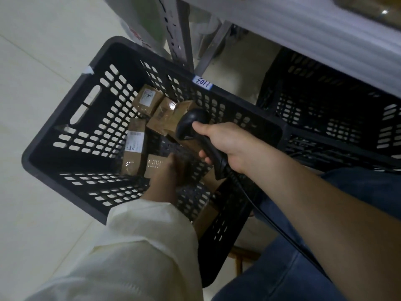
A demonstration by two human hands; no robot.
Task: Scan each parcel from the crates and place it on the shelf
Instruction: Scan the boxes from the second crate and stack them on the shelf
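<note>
Two black crates point(65, 135) point(338, 118) are sitting side by side on the floor, at least five brown parcels point(149, 99) are lying in the nearer one, and one scanner point(195, 124) is hovering above.

A single head-worn camera gives the only view, so no second view overlaps with it. It looks steeply down and a little forward from above the person's arms, close enough that the sleeve point(138, 246) and the bare forearm point(314, 203) fill the lower half of the frame. The wide lens bends straight edges and tilts the scene. The black crate point(71, 135) sits at centre, seen from above into its open top, with the pale floor point(32, 61) to the left and the shelf point(303, 25) edge crossing the upper right corner.
</note>
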